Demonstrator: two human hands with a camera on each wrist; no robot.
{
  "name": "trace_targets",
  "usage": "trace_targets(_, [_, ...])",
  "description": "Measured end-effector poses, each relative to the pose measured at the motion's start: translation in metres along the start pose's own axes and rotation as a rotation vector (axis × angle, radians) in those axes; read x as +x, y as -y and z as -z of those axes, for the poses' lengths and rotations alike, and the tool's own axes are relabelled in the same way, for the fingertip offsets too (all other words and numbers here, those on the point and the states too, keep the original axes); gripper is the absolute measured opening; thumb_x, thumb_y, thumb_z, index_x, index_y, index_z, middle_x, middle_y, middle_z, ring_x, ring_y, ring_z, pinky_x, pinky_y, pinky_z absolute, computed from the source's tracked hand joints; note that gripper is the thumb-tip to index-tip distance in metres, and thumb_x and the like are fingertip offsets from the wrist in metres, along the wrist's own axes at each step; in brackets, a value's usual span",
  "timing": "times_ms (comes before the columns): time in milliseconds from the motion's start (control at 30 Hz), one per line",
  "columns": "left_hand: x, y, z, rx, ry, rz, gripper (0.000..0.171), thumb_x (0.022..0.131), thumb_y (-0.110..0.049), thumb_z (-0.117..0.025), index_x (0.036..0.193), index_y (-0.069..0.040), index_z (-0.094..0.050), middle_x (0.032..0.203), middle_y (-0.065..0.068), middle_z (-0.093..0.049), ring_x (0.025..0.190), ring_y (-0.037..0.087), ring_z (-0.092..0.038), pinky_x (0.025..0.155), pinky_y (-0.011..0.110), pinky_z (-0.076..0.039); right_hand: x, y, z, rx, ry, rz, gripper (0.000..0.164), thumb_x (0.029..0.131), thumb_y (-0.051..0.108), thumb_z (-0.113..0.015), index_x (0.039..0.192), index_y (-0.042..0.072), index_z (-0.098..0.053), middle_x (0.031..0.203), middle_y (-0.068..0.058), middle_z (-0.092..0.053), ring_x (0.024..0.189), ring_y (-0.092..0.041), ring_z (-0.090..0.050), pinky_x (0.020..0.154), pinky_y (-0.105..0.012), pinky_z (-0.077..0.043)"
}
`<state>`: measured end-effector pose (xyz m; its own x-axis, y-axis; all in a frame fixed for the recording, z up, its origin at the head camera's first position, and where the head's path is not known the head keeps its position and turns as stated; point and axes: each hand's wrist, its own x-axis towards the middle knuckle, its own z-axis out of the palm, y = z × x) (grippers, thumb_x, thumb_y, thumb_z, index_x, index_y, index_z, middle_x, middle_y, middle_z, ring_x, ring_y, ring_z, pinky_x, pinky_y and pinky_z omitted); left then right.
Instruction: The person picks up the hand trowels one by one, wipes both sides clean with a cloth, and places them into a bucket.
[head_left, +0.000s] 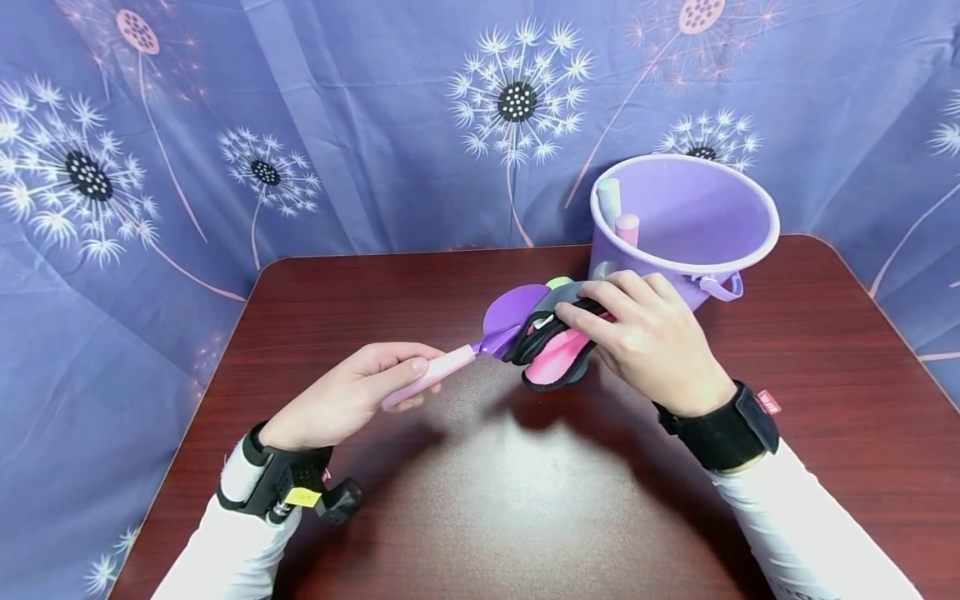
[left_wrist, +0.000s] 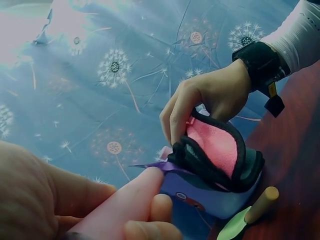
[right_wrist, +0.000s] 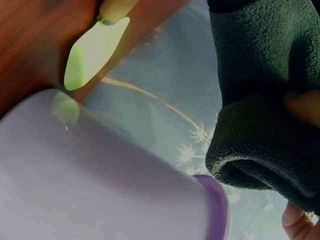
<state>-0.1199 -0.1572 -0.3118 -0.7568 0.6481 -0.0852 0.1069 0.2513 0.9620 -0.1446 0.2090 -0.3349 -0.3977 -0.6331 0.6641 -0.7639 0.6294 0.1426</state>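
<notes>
Shovel, head view: the purple shovel (head_left: 513,312) is mid-frame above the table (head_left: 480,517), its blade partly covered by a folded cloth (head_left: 558,354); whether they touch all along is unclear.
Left hand (head_left: 356,392): left of centre, fingers wrapped around the pink handle (head_left: 429,377).
Right hand (head_left: 656,337): right of centre, fingers curled, gripping the cloth.
Bucket (head_left: 697,212): upper right, with two handle ends (head_left: 627,230) showing inside.
Red tag (head_left: 768,402): on the right wrist strap, white lettering too small to read; the yellow label (head_left: 303,497) at lower left shows no legible words.
Handling, left wrist view: the shovel seems light and stiff, the handle smooth, perhaps slippery; best held mid-handle. Bucket print has no readable writing.
Green tool (left_wrist: 262,204): lower right, wooden handle.
Cloth, right wrist view: right side, dark and fleecy, likely soft, floppy; pinch its thick fold.
</notes>
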Motion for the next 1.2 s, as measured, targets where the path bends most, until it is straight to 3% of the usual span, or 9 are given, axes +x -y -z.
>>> trace_targets(167, [0.003,0.001,-0.004,-0.028,-0.023,0.011,0.028,0.115,-0.021,-0.047,0.124,-0.009,-0.071,0.081,0.011,-0.052,0.071,0.020,-0.046,0.066,0.028,-0.039,0.001,0.006,-0.003,0.002,0.004,0.012,0.048,0.086,-0.004,-0.054,0.127,0.010,-0.075,0.116,-0.015,-0.069,0.098,-0.041,-0.060,0.068,-0.051,-0.042])
trace_targets(467, [0.006,0.003,-0.013,0.009,-0.052,-0.006,0.026,0.114,-0.022,-0.048,0.125,-0.013,-0.070,0.077,0.010,-0.052,0.066,0.022,-0.042,0.058,0.029,-0.033,0.003,0.014,-0.005,0.049,0.014,0.000,0.048,0.086,-0.002,-0.050,0.126,0.011,-0.075,0.114,-0.014,-0.069,0.090,-0.038,-0.058,0.068,-0.049,-0.040])
trace_targets(700, [0.008,0.004,-0.021,0.028,-0.092,0.010,0.027,0.113,-0.024,-0.052,0.131,-0.016,-0.070,0.078,0.010,-0.054,0.063,0.022,-0.042,0.054,0.029,-0.033,0.003,0.019,-0.005,0.157,0.071,-0.090,0.047,0.083,0.002,-0.068,0.129,0.013,-0.074,0.116,-0.009,-0.067,0.091,-0.033,-0.058,0.080,-0.047,-0.046])
trace_targets(867, [0.010,0.003,-0.026,0.043,-0.111,-0.004,0.027,0.113,-0.025,-0.055,0.134,-0.018,-0.070,0.077,0.010,-0.054,0.062,0.020,-0.043,0.054,0.029,-0.035,0.003,0.024,-0.009,0.261,0.024,-0.156,0.047,0.081,0.002,-0.073,0.127,0.013,-0.075,0.113,-0.006,-0.069,0.096,-0.029,-0.064,0.087,-0.047,-0.050])
trace_targets(1033, [0.012,0.005,-0.030,0.005,-0.117,-0.041,0.025,0.112,-0.025,-0.056,0.132,-0.018,-0.071,0.074,0.009,-0.049,0.062,0.022,-0.042,0.053,0.029,-0.032,0.004,0.030,-0.013,0.367,-0.004,-0.233,0.044,0.078,0.001,-0.075,0.121,0.014,-0.076,0.106,-0.001,-0.070,0.094,-0.020,-0.066,0.082,-0.043,-0.054])
trace_targets(1200, [0.014,0.008,-0.033,0.017,-0.137,-0.036,0.025,0.112,-0.026,-0.058,0.132,-0.019,-0.070,0.074,0.008,-0.051,0.067,0.022,-0.048,0.060,0.029,-0.040,0.004,0.037,-0.015,0.472,-0.002,-0.311,0.038,0.080,0.002,-0.077,0.116,0.015,-0.076,0.103,0.005,-0.070,0.090,-0.011,-0.064,0.078,-0.033,-0.052])
